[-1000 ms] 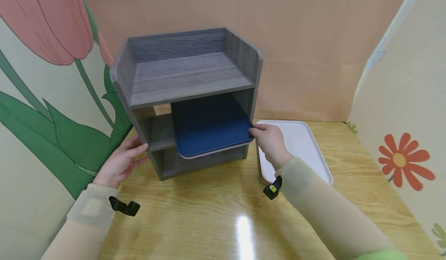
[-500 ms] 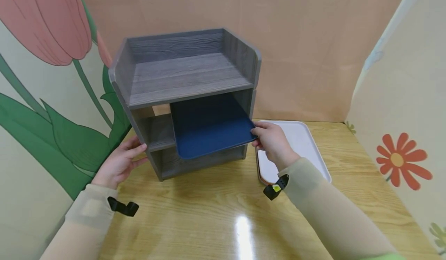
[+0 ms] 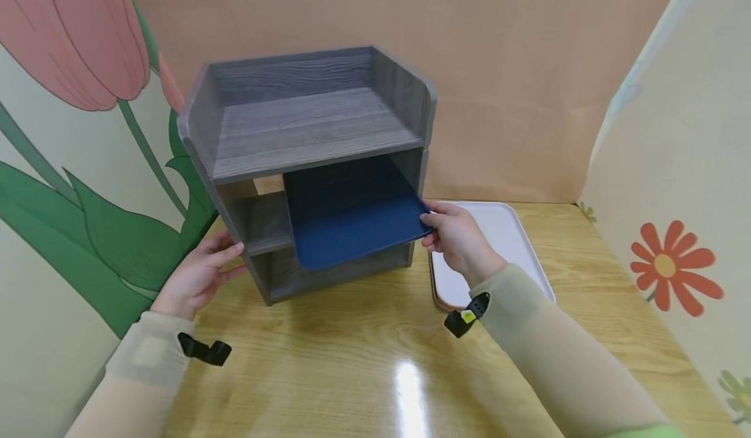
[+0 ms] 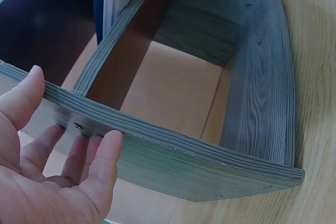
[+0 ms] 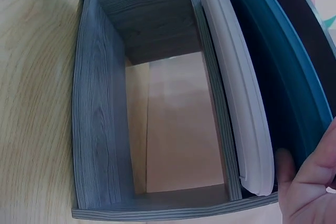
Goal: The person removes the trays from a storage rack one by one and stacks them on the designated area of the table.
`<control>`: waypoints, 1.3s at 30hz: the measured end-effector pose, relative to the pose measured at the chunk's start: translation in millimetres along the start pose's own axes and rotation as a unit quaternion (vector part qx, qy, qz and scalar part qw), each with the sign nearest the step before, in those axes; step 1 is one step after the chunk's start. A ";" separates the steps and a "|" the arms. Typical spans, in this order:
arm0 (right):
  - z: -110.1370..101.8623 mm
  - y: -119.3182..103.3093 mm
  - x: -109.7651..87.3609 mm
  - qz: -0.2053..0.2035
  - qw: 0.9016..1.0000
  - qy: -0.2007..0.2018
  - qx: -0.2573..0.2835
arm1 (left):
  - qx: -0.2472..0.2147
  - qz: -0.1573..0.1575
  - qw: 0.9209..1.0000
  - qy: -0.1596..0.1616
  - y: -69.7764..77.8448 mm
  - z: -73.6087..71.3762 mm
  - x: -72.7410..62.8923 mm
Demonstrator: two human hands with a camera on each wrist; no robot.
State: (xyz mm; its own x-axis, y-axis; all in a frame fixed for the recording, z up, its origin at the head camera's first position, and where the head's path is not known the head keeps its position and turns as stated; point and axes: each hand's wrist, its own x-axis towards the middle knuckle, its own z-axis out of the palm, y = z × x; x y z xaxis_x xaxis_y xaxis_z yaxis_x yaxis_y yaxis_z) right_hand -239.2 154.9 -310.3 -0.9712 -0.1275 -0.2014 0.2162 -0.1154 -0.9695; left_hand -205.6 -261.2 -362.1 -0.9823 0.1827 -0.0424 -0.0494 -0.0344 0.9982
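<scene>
A grey wood-grain desktop shelf [image 3: 317, 118] stands on the table. From its middle level a blue tray [image 3: 352, 229] sticks out at the front. My right hand [image 3: 460, 239] pinches that tray's front right corner, thumb on top and fingers below. The right wrist view shows a white tray [image 5: 239, 87] lying on the shelf board under the blue tray, with a dark gap between them. My left hand [image 3: 202, 268] is at the shelf's left side panel [image 4: 173, 150], fingertips against its outer face and thumb near the front edge.
To the right of the shelf, a white tray [image 3: 510, 242] lies on top of a brown-edged one on the wooden table [image 3: 317, 373]. Printed wall panels flank both sides, and a peach backdrop [image 3: 504, 86] hangs behind.
My right hand has raised the blue tray's front right corner slightly and shifted it a little, hiding the pale rim below it in the head view. My left hand keeps its place at the shelf.
</scene>
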 end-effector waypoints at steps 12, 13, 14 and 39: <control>-2.1 -1.4 -12.7 -0.004 1.000 -0.017 -0.003 | 0.005 -0.002 1.000 -0.003 0.2 -1.4 -1.4; -2.3 -1.6 -14.4 -0.005 1.000 -0.018 -0.003 | 0.003 -0.001 1.000 -0.003 0.2 -1.4 -1.5; -2.7 -1.5 -15.8 -0.008 1.000 -0.019 -0.003 | 0.000 0.000 1.000 -0.004 0.0 -1.4 -1.6; -55.4 -4.8 -71.2 -0.060 0.990 -0.128 0.017 | -0.014 0.008 1.000 -0.009 -1.7 -1.1 -1.5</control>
State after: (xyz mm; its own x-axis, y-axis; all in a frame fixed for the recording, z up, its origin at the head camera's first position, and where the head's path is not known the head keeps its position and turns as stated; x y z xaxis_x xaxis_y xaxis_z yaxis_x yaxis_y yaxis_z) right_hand -176.7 219.2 -299.0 -0.9337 -0.3560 -0.0385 0.1082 -0.1781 -0.9780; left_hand -204.2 -262.5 -363.8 -0.9795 0.2000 -0.0256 -0.0392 -0.0641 0.9972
